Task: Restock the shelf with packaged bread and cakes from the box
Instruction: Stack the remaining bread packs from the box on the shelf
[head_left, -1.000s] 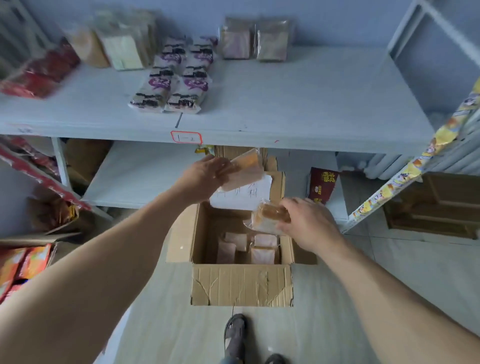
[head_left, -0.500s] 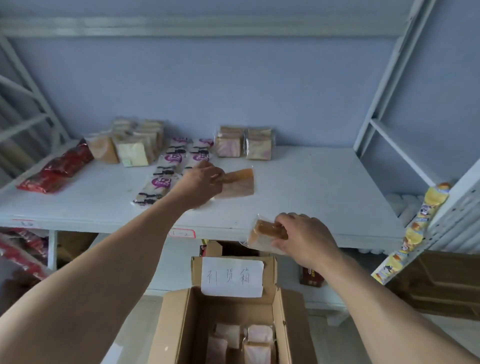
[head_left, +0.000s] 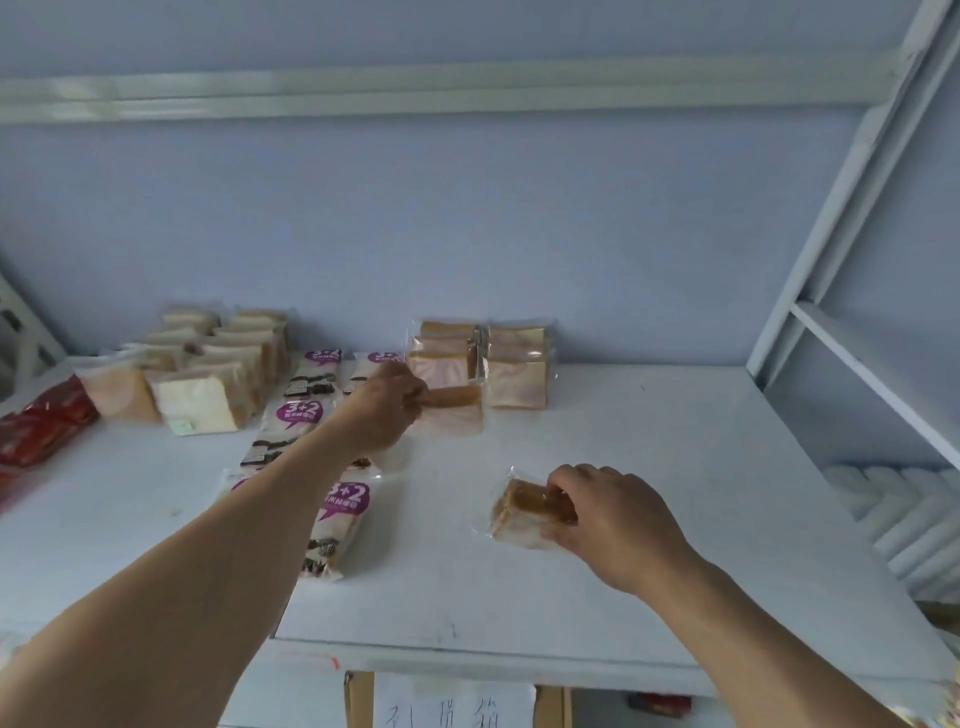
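Observation:
My left hand grips a clear-wrapped cake slice and holds it low over the white shelf, right in front of two stacks of the same pink-marbled cakes at the back. My right hand grips a second wrapped cake above the middle of the shelf, nearer the front edge. Only the top rim and paper label of the cardboard box show below the shelf edge.
Wrapped bread slices stand at the back left. Purple-labelled "3+2" packets lie in rows under my left forearm. Red packets lie at the far left. A white upright and side shelves close the right.
Both hands rose from the box with their cakes and moved forward over the shelf. The left cake now reaches the back stacks, and the view tilted up off the box.

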